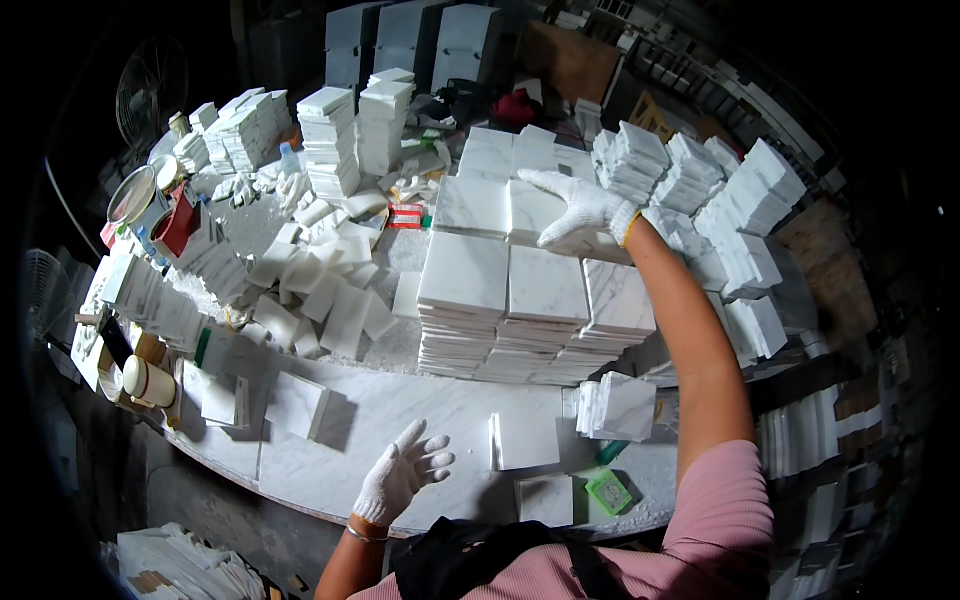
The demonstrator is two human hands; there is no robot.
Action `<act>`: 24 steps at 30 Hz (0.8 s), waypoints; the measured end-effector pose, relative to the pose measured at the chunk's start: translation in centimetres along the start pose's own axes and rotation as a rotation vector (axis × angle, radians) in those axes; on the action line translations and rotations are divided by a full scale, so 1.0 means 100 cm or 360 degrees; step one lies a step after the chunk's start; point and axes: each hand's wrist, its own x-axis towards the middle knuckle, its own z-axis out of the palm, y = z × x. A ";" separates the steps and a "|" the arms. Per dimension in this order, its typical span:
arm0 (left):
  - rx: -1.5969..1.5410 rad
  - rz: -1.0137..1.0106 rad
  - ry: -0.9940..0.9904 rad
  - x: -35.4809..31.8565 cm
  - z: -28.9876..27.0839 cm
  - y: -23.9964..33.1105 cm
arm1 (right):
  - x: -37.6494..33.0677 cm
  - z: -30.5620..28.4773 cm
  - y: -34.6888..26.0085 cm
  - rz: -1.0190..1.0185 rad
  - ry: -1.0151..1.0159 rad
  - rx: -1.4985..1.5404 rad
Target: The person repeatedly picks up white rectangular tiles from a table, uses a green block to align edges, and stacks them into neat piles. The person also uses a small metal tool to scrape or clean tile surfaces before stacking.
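Resting flat on square veined marble tiles [545,285], gloved right hand [580,210], left hand [400,475] fingers spread

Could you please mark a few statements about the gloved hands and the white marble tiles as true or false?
1. The right hand in a white knit glove rests on a white square marble tile atop the stacked tiles. True.
2. The left hand grips a tile. False: it hovers over the white marble worktop with its fingers spread and holds nothing.
3. A small green square object lies near the front edge of the worktop. True.
4. Both hands are bare. False: each wears a white glove.
5. A red box lies left of the large tile stack. True.
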 end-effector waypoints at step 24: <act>0.2595 0.0688 -0.0153 0.029 0.041 -0.041 | -0.302 0.272 -0.135 0.0521 0.0505 0.0529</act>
